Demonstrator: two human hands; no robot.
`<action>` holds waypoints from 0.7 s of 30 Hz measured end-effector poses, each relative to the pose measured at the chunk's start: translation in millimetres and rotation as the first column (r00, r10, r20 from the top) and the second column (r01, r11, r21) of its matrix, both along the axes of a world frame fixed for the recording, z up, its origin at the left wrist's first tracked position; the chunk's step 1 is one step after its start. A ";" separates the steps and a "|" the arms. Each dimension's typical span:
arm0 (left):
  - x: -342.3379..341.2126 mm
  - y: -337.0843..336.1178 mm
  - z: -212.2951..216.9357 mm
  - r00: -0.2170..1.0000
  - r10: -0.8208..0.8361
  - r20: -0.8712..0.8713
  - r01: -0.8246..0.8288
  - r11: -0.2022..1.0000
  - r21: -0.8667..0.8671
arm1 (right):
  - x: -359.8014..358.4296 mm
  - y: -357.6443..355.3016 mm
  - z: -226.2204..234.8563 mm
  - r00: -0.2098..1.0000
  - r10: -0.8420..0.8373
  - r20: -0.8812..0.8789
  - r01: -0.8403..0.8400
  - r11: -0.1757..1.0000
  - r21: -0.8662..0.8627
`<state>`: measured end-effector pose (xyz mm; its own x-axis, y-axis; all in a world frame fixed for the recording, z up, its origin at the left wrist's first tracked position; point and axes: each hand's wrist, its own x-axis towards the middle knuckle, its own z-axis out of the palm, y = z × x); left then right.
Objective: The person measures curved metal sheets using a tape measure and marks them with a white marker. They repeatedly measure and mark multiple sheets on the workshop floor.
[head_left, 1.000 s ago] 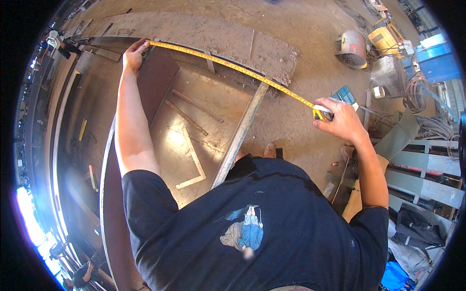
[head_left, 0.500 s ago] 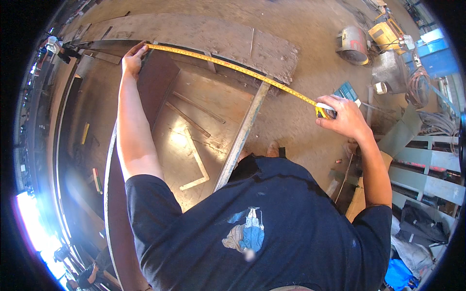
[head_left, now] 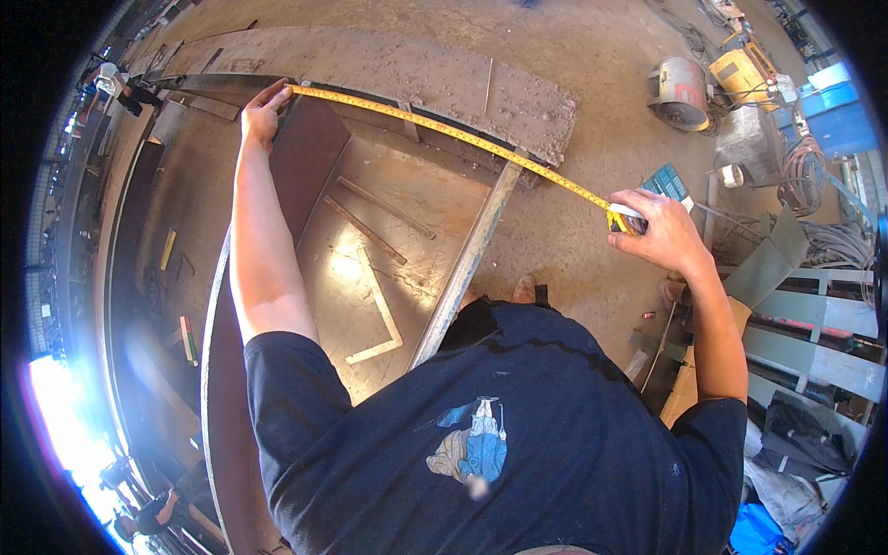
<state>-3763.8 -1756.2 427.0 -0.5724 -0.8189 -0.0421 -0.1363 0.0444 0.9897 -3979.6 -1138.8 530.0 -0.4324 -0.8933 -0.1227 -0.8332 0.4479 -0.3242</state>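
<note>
A yellow tape measure (head_left: 444, 129) is pulled out across the far end of a large steel frame (head_left: 474, 257). At the far left corner my left hand (head_left: 265, 113) pinches the blade's end against the steel. My right hand (head_left: 662, 228) is wrapped round the yellow and white tape case, out past the frame's right edge. The blade crosses over the frame's right flange between the two hands. Inside the frame lie an L-shaped carpenter's square (head_left: 379, 314) and two thin strips (head_left: 366, 230).
Beyond the frame lies a long rough plate (head_left: 388, 69). To the right are a round metal drum (head_left: 678, 94), a yellow machine (head_left: 743, 67), a teal box (head_left: 667, 181), coiled cables and a grey rack (head_left: 814, 328). Other people stand at the far left and lower left.
The whole view has shifted slightly, so everything sits a little further right. Both hands keep their hold, and the tape stays stretched over the frame.
</note>
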 end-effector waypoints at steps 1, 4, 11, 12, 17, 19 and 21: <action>1.0 -0.2 0.1 1.000 0.011 0.009 -0.011 1.000 -0.002 | 0.2 -0.4 0.4 1.000 0.003 -0.001 -0.003 1.000 -0.003; -5.8 5.4 -0.4 1.000 0.016 -0.002 -0.016 1.000 0.004 | -2.6 3.4 -1.2 1.000 0.006 -0.017 -0.007 0.999 -0.031; -3.6 2.3 -1.0 0.999 0.034 -0.013 -0.034 0.998 -0.043 | -3.3 0.3 0.2 1.000 -0.002 0.026 0.002 1.000 0.023; -5.3 4.1 -0.2 0.999 0.032 -0.014 -0.032 0.999 -0.043 | -4.1 1.4 -0.5 1.000 0.002 0.028 -0.003 1.000 0.014; -2.6 -2.9 -1.6 1.000 0.009 -0.013 -0.009 1.000 -0.009 | -5.2 2.3 -5.5 0.999 0.022 0.039 -0.022 1.000 -0.004; -3.3 -3.8 -2.5 1.000 0.002 -0.009 -0.002 1.000 -0.017 | -4.5 2.2 -5.0 0.999 0.016 0.042 -0.016 1.000 0.008; -3.3 -6.7 -2.8 1.000 -0.001 -0.030 0.000 0.999 -0.040 | -4.7 2.9 -6.4 0.999 0.030 0.029 -0.029 1.000 -0.006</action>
